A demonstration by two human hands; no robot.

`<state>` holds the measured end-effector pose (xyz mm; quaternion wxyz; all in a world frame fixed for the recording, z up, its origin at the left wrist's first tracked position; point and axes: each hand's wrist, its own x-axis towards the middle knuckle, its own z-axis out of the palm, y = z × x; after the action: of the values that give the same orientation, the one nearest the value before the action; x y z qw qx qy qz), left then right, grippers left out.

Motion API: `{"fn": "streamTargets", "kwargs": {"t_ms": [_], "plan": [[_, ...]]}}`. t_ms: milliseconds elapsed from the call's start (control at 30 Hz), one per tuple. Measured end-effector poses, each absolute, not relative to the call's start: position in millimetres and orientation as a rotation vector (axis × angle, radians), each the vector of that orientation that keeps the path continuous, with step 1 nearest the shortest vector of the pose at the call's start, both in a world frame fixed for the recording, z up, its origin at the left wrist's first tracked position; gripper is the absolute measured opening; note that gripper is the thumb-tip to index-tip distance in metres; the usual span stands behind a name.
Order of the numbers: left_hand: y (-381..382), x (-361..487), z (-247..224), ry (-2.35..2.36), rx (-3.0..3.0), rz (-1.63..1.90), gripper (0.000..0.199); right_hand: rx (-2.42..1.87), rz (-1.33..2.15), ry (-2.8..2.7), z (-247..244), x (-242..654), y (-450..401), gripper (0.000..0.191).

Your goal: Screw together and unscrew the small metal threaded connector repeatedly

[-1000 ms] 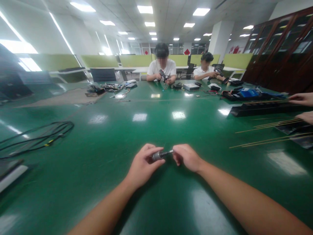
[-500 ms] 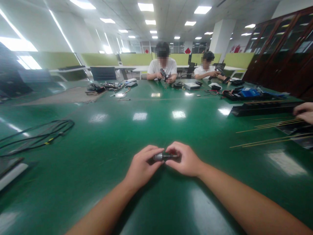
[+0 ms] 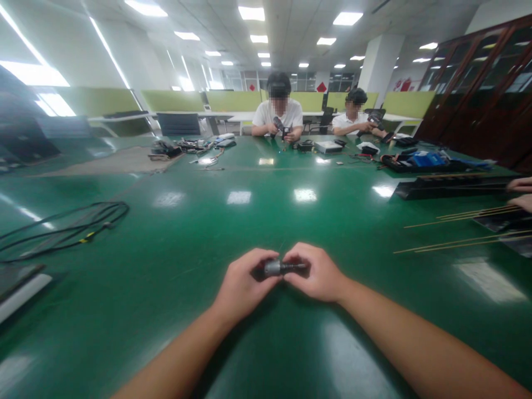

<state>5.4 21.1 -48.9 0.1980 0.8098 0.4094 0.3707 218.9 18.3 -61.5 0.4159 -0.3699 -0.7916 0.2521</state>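
Observation:
A small grey cylindrical part (image 3: 273,268) with a thin dark shaft pointing right is held low over the green table (image 3: 199,221), near the middle of the view. Around its thick left end, my left hand (image 3: 245,281) is closed, thumb below and fingers above. My right hand (image 3: 318,271) curls round the thin shaft end, its thumb and fingers close to the fingertips of my left hand. Its palm side and part of the shaft tip are hidden.
Black cables (image 3: 95,221) lie coiled at left, near a white-edged object (image 3: 27,296). Thin yellowish rods (image 3: 449,242) and a black tray (image 3: 449,187) are at right, beside another person's hand (image 3: 521,185). Two people (image 3: 277,113) sit across, among tools and a blue item (image 3: 428,159).
The fingers of my left hand have lifted a little, showing more of the grey part. The other person's hand at right has shifted slightly outward. The view has moved slightly.

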Motion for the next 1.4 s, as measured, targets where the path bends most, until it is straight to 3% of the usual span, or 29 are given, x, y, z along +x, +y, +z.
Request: {"fn": "streamTargets", "kwargs": {"t_ms": [600,1400], "plan": [[20.6,6.3,-51.4,1.149,2.207,1.012,0.018,-0.936,0.632,-1.993,-62.4,216.5,20.4,0.007],[20.3,7.6,-52.6,1.176,2.2,1.04,0.02,-0.961,0.657,-1.985,-62.6,217.3,21.8,0.008]]}}
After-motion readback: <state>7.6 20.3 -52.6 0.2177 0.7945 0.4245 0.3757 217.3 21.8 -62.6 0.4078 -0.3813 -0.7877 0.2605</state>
